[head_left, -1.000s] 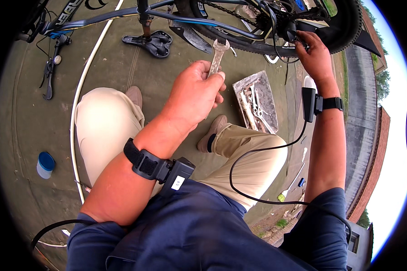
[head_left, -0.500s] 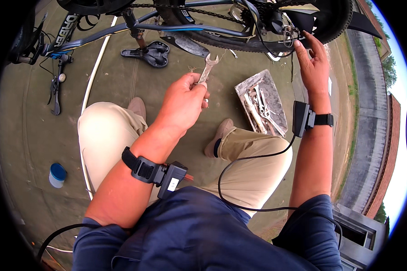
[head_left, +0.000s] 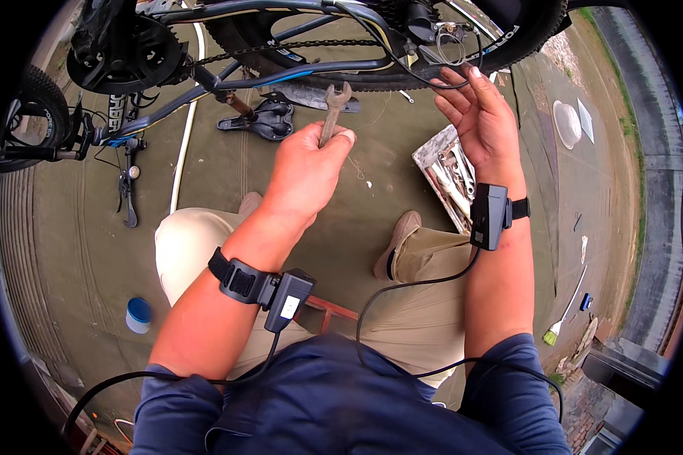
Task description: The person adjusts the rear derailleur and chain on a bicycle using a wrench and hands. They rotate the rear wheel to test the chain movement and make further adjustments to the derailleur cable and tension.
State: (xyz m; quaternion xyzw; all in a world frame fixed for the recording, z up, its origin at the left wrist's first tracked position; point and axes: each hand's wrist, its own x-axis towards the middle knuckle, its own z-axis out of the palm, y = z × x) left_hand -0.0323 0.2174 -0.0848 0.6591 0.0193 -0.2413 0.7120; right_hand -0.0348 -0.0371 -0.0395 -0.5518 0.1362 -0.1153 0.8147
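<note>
My left hand [head_left: 311, 161] is closed around a worn metal open-ended wrench [head_left: 334, 111], its jaw pointing up toward the bicycle. My right hand [head_left: 487, 121] is raised at the rear wheel [head_left: 311, 58], palm turned inward and fingers apart. Its fingertips touch or nearly touch a black cable [head_left: 423, 76] that loops below the rear derailleur [head_left: 421, 32]; whether they press on it, I cannot tell. A thin coiled wire [head_left: 452, 48] hangs just above those fingertips. The bicycle frame [head_left: 296, 71] lies across the far side, with its saddle [head_left: 264, 119] low near the ground.
A grey tray [head_left: 426, 158] of several wrenches is partly behind my right forearm. A white pipe [head_left: 184, 152] runs along the left. A blue-lidded tub [head_left: 138, 314] stands at left; a green-bristled brush [head_left: 552, 334] lies at right. Black cords run from both wrist devices.
My view has shifted, showing more of the bicycle's crank and the ground at right. The wrench stays in my left hand. My right hand has turned its palm inward beside the cable.
</note>
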